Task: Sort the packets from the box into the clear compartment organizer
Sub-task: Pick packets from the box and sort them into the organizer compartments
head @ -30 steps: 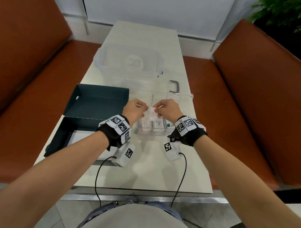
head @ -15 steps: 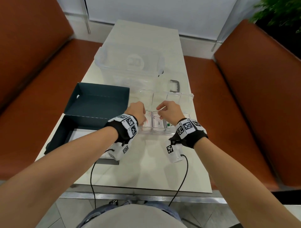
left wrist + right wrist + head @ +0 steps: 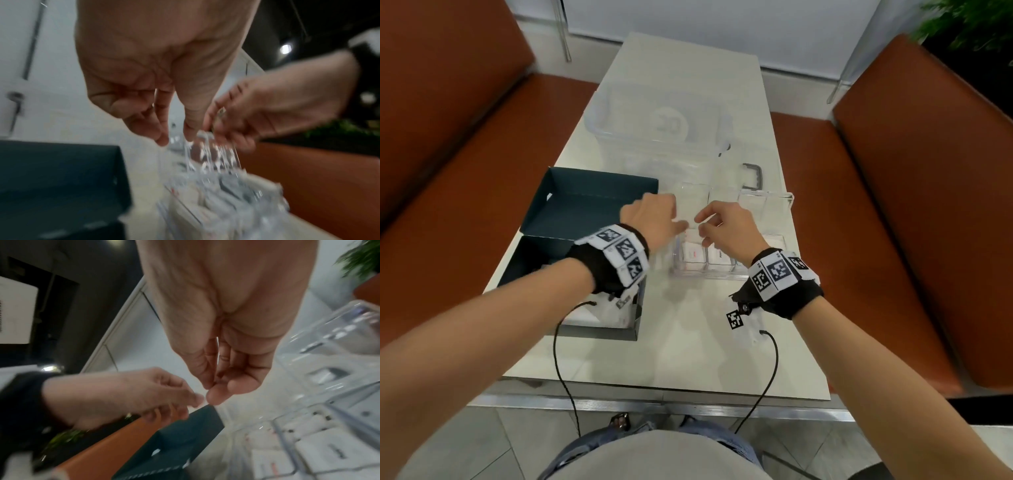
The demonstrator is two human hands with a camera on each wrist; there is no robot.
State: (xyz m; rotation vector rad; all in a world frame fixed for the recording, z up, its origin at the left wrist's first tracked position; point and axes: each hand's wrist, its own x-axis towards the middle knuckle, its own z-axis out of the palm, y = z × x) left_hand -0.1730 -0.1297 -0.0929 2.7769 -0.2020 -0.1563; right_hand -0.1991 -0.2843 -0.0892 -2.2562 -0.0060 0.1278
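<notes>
Between two orange benches, on the pale table (image 3: pixel 688 349), both hands have let go of the packet they shared a second ago. Left hand (image 3: pixel 650 216) and right hand (image 3: pixel 726 226) hover empty, fingers loosely curled, over the organizer (image 3: pixel 779 202). White packets (image 3: pixel 693 255) lie in its near compartments; more wait in the box (image 3: pixel 592 205).

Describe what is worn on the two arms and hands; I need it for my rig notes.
Both forearms are bare, no sleeves. The left wrist band and right wrist band are black fabric carrying white square tiles printed with black fiducial patterns. A white tagged camera unit hangs under the right wrist, and a thin black cable trails from each. The left hand and right hand are ungloved.
</notes>
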